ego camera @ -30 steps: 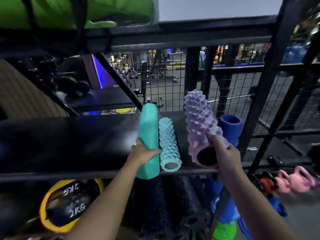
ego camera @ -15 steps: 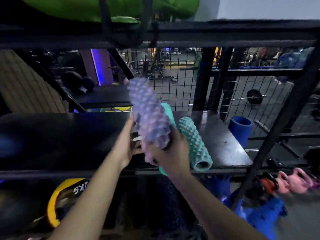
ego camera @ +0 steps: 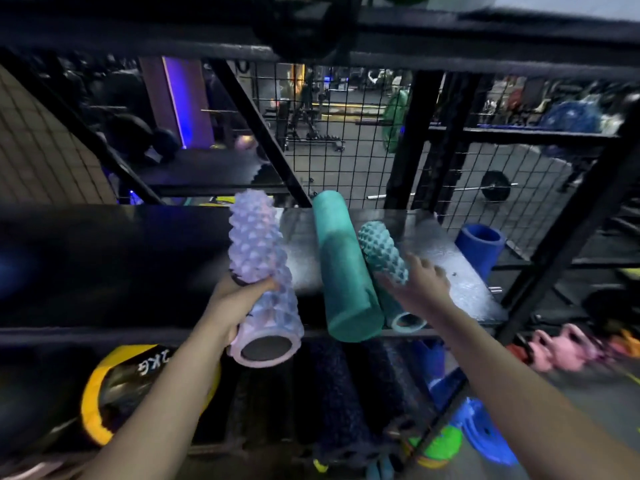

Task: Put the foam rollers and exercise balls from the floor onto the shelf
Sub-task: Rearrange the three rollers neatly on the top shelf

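- Our left hand (ego camera: 235,303) is wrapped tight around the purple bumpy roller (ego camera: 259,265), close to its near end.
- The purple bumpy roller is to the left of the smooth green roller (ego camera: 341,268), with a gap between them. It points toward the back of the shelf (ego camera: 104,258). Its near end sticks out past the front edge.
- We cannot tell if the purple bumpy roller rests on the shelf yet or if we are holding it up.
- Our right hand (ego camera: 422,285) is to the right of the smooth green roller, with fingers spread wide and nothing gripped. It is over the small bumpy green roller (ego camera: 381,251). The picture is blurry there, so we cannot tell if it touches.
- The small bumpy green roller lies right against the smooth green roller.
- A blue tube (ego camera: 479,244) stands farther right of the smooth green roller.
- What could go wrong: if we let go now, the purple bumpy roller might tip off the front, because so much of it hangs out.
- The smooth green roller hangs over the edge too. A bump from our right hand could make it roll or slide off.
- Rollers are round, so a push sideways may send them rolling.
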A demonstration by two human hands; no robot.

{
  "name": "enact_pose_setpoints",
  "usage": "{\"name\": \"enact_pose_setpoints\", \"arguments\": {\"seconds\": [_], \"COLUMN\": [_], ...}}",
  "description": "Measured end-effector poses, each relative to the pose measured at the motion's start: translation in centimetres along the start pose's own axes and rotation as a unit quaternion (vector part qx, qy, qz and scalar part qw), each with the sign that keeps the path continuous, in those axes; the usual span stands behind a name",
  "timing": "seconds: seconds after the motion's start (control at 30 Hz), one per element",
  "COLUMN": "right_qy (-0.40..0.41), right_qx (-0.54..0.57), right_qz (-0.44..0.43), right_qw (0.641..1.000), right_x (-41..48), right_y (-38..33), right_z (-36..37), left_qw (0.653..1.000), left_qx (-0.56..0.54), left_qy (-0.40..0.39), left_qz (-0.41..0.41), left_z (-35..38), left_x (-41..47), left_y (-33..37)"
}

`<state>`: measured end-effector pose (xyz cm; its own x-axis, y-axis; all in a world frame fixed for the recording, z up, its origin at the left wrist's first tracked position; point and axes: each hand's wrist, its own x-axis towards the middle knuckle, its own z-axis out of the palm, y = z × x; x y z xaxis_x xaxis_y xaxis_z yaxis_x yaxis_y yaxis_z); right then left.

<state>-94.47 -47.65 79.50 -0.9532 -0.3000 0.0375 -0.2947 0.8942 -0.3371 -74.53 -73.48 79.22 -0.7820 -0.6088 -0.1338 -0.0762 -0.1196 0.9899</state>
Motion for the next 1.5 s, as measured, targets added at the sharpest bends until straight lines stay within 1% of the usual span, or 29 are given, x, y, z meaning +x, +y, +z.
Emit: {"name": "enact_pose_setpoints", "arguments": {"seconds": [0.03,0.07,0.13,0.2,0.3,0.37,0.43,0.53,0.6,0.67,0.77,0.83,0.97,1.03,1.2,1.33,1.5], "right_qy": [-0.042,-0.079,-0.096,-0.074,-0.012,0.011,0.017,0.012,-0.024,-0.059,-0.056,-0.053,-0.043,-0.033,-0.041,-0.051,-0.051], "right_qx": [-0.005,0.016,0.132,0.215,0.278,0.313,0.292,0.221,0.185,0.163,0.184,0.191,0.214,0.21,0.139,0.16,0.149], "right_qz": [0.007,0.019,0.059,0.085,0.099,0.103,0.085,0.06,0.072,0.075,0.055,0.044,0.056,0.049,0.033,0.027,0.025], "right_qw": [0.999,0.997,0.985,0.97,0.955,0.944,0.952,0.973,0.98,0.982,0.98,0.979,0.974,0.976,0.989,0.985,0.987], "right_x": [0.3,0.6,0.2,-0.3,-0.6,-0.5,0.1,0.9,1.6,1.8,1.4,1.8,3.1,3.6,3.7,3.6,2.5], "right_y": [1.3,2.6,4.1,5.3,7.6,8.9,10.6,12.3,13.4,14.3,14.8,14.6,14.8,14.7,13.8,14.0,14.1], "right_z": [0.4,1.2,2.1,2.1,1.0,-0.4,-1.4,-3.1,-3.4,-2.5,-0.2,0.3,0.5,0.8,1.0,0.5,0.0], "left_qw": [1.0,0.999,0.998,0.997,0.996,0.995,0.995,0.993,0.992,0.991,0.984,0.983,0.978,0.978,0.976,0.971,0.965], "left_qx": [0.017,0.038,0.066,0.071,0.086,0.09,0.093,0.096,0.104,0.125,0.179,0.185,0.205,0.205,0.21,0.229,0.25], "left_qy": [-0.003,-0.004,-0.006,-0.012,-0.032,-0.036,-0.041,-0.066,-0.066,-0.043,-0.014,-0.002,0.04,0.04,0.058,0.062,0.072], "left_qz": [-0.001,0.0,-0.004,-0.014,-0.01,-0.015,-0.013,-0.009,-0.012,-0.015,-0.014,-0.013,0.009,0.012,0.021,0.021,0.023], "left_z": [1.2,2.5,5.1,7.3,10.1,12.4,14.8,18.0,19.1,19.6,19.5,19.4,19.4,19.3,19.4,19.3,19.3], "left_x": [0.2,0.4,0.9,1.7,2.8,3.2,3.6,4.6,5.7,6.5,6.9,7.2,7.2,7.4,7.8,8.0,7.5], "left_y": [-0.4,-0.7,-0.8,-0.8,-1.1,-1.1,-1.0,-0.7,-0.7,-0.9,-1.4,-1.3,-0.7,-1.0,-1.3,-1.1,-0.5]}}
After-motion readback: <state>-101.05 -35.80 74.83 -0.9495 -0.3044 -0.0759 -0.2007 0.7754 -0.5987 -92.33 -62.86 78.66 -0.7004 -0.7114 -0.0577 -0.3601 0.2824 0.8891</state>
